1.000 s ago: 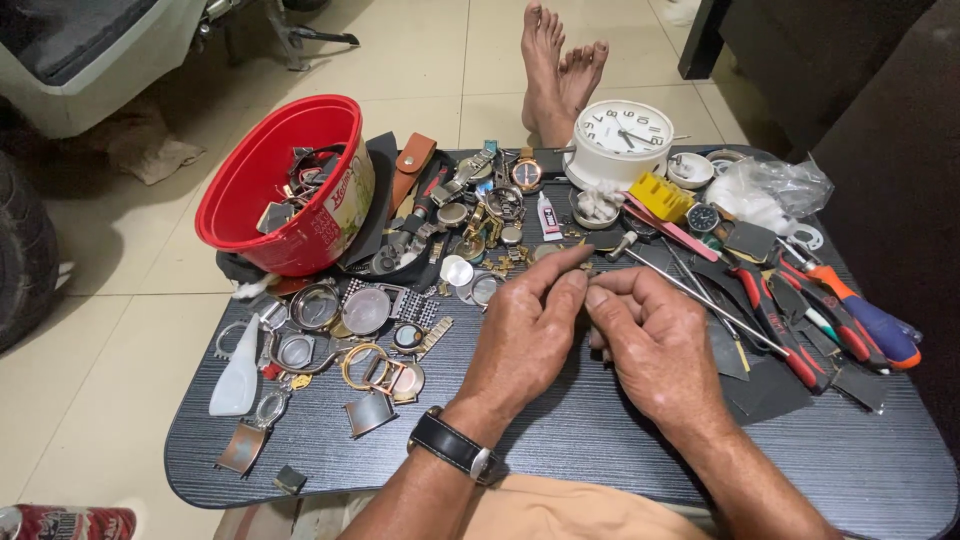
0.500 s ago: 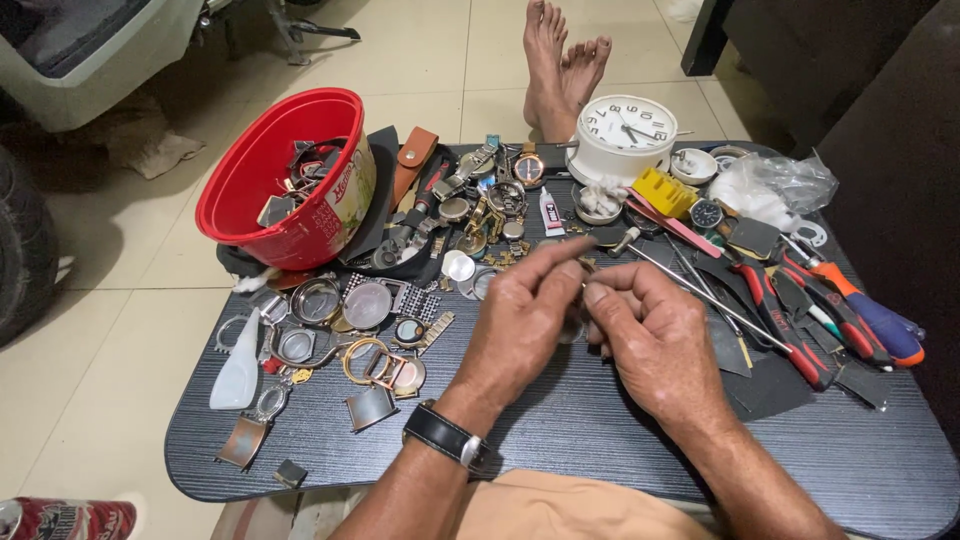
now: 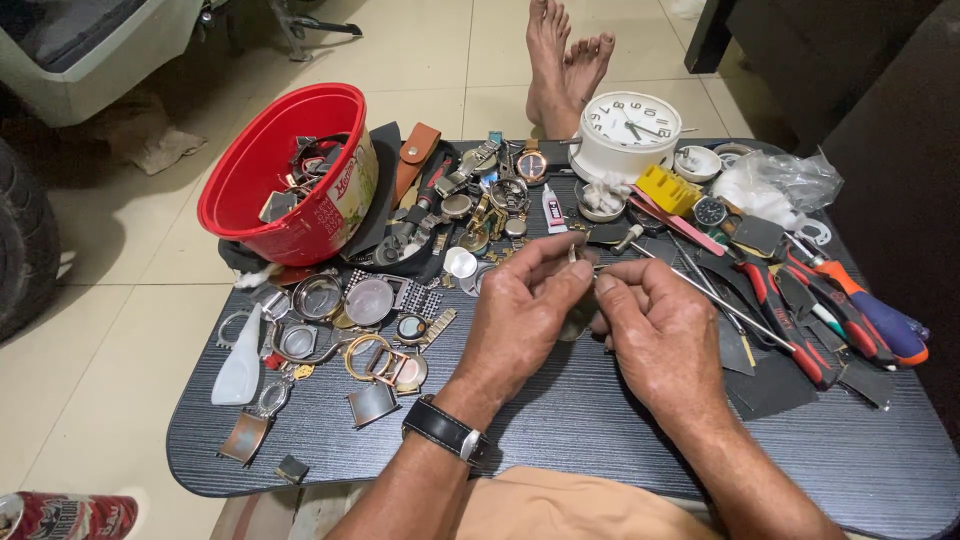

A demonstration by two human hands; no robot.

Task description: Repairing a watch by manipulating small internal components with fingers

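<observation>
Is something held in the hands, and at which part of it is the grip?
The left hand and right hand pinch a small thin silvery metal piece between their fingertips; which part the grip takes cannot be told.

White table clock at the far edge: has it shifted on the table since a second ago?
No. The white clock sits at the table's far edge, beside the yellow block, as in the earlier pictures; only the camera's framing shifts slightly.

Pale cream floor tiles (image 3: 130,330) with thin dark joints spread out beyond the fingers and to their left, lit evenly and softly. A low, dark surface (image 3: 620,440) with a fine wood grain and rounded corners lies under the fingers. Dark furniture (image 3: 840,70) stands up and to their right. At far left a black tyre (image 3: 25,250) edges in, beside a pale grey body panel (image 3: 90,50).
</observation>
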